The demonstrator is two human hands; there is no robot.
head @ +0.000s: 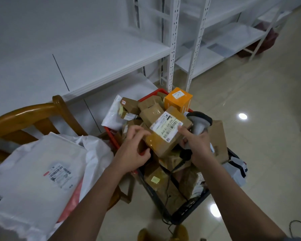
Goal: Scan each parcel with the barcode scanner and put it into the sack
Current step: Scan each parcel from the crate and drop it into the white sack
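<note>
sack (33,171): white, far left on chair, mouth toward the hands. left hand (134,148): pinches near-left end of parcel (165,134), over basket (189,213). parcel: brown taped box, white label up, long axis near-left to far-right (betw. both hands). right hand (196,145): grips scanner (199,123), forefinger on label edge; scanner head just beside parcel's far-right end.

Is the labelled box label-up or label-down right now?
Label-up: the brown box in the left hand shows its white shipping label to the camera.
</note>
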